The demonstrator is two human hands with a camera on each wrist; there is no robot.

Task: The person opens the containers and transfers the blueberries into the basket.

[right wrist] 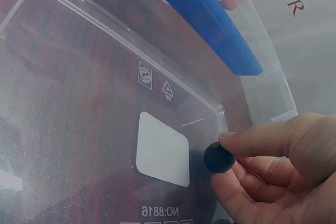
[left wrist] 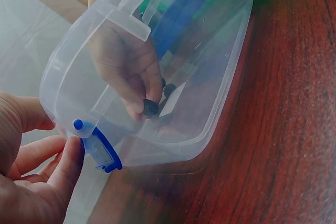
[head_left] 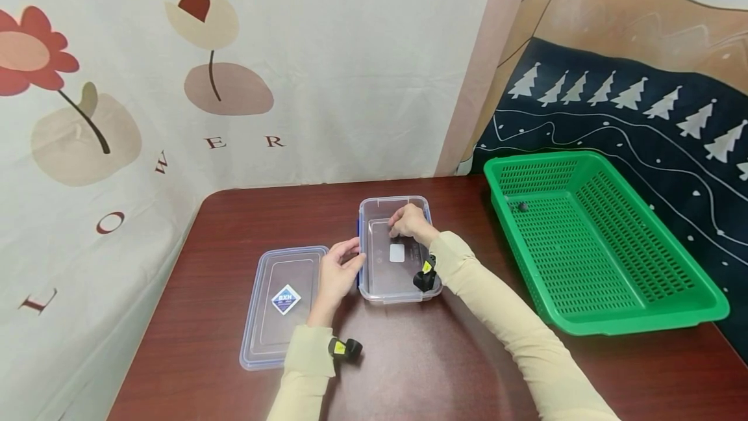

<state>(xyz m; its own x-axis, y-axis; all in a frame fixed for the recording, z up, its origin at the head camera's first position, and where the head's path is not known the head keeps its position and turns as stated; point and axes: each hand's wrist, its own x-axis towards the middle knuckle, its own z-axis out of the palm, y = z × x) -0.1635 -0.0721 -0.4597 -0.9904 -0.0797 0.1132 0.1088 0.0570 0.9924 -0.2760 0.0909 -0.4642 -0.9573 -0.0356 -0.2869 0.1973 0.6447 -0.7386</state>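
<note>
A clear plastic box (head_left: 377, 278) with blue side latches stands on the table, a white label (right wrist: 163, 149) on its base. My left hand (head_left: 341, 271) holds the box's left side, thumb and fingertips at the rim beside a blue latch (left wrist: 102, 150). Inside the box, the thumb and fingers of my right hand (head_left: 411, 222) pinch a small dark ball (right wrist: 219, 157) low near the base. Behind that ball, through the clear wall in the left wrist view, another small dark round piece (left wrist: 169, 88) shows beside the label.
To the left lies the clear lid (head_left: 263, 317) with a blue-and-white sticker, partly behind my left hand. A large green basket (head_left: 637, 323) stands on the right, with one small dark ball (head_left: 523, 206) in it. A printed cloth hangs behind the brown table (head_left: 409, 369).
</note>
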